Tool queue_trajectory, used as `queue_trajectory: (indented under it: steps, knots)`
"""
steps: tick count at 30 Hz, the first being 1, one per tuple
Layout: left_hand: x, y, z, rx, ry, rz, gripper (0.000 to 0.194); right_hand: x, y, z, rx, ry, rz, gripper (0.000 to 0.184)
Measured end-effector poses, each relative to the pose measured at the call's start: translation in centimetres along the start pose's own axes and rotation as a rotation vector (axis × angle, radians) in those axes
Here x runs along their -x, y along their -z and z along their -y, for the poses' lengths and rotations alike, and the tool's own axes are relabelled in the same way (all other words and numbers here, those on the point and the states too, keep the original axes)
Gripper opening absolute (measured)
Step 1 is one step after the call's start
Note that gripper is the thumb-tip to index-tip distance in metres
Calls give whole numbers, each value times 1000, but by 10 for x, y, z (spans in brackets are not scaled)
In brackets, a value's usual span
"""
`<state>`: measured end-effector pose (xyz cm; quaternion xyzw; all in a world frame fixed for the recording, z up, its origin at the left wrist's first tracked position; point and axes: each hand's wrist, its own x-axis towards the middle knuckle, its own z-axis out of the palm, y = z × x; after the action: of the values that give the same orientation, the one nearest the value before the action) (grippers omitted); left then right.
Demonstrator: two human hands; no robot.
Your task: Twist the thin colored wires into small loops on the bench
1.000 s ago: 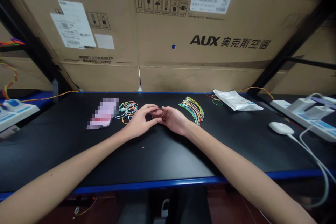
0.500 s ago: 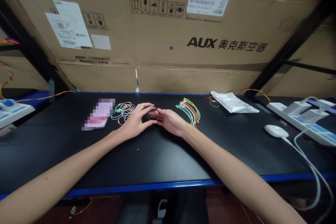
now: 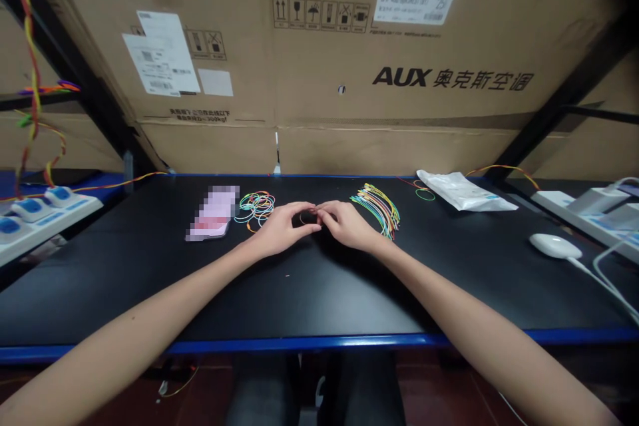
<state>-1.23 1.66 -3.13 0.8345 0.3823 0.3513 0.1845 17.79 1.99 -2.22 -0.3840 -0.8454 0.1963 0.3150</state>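
Note:
My left hand (image 3: pixel 280 227) and my right hand (image 3: pixel 346 223) meet at the middle of the black table (image 3: pixel 319 293). Between their pinched fingertips they hold a small thin wire loop (image 3: pixel 308 216). Just left of my left hand lies a pile of coloured wire loops (image 3: pixel 255 205). A bundle of straight coloured wires (image 3: pixel 378 208) lies just right of my right hand. Both forearms rest low over the table.
A blurred pink-white flat item (image 3: pixel 213 214) lies left of the loops. A white plastic bag (image 3: pixel 464 190) sits at the back right, a white mouse (image 3: pixel 555 245) with cable at far right. Power strips (image 3: pixel 34 213) stand at the left. Cardboard boxes (image 3: pixel 349 66) wall off the back.
Both hands stay together on the small wire loop, with fingers shifting slightly. The camera view has moved a little, so everything sits slightly further right in the picture.

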Motion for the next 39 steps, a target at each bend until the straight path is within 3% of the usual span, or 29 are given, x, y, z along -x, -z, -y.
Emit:
queue_trajectory:
  steps: [3, 9, 13, 19, 28, 35, 39]
  knots:
    - [1, -1, 3, -53, -30, -7, 39, 1, -4, -3, 201, 64, -22, 27]
    - [2, 2, 10, -304, -290, -44, 39, 1, -6, -1, 407, 66, -1, 29]
    - [4, 0, 8, -396, -326, -56, 45, 3, -2, 3, 598, 168, -32, 27]
    - [6, -4, 4, -467, -314, -89, 42, 5, 0, 8, 726, 254, -203, 21]
    - [5, -2, 0, -456, -293, -80, 40, 11, 7, 19, 794, 126, -185, 31]
    - [7, -3, -1, -458, -271, -62, 39, 13, 6, 27, 801, -220, -127, 40]
    - [6, -2, -2, -455, -263, -53, 38, 12, 8, 30, 798, -246, -98, 40]
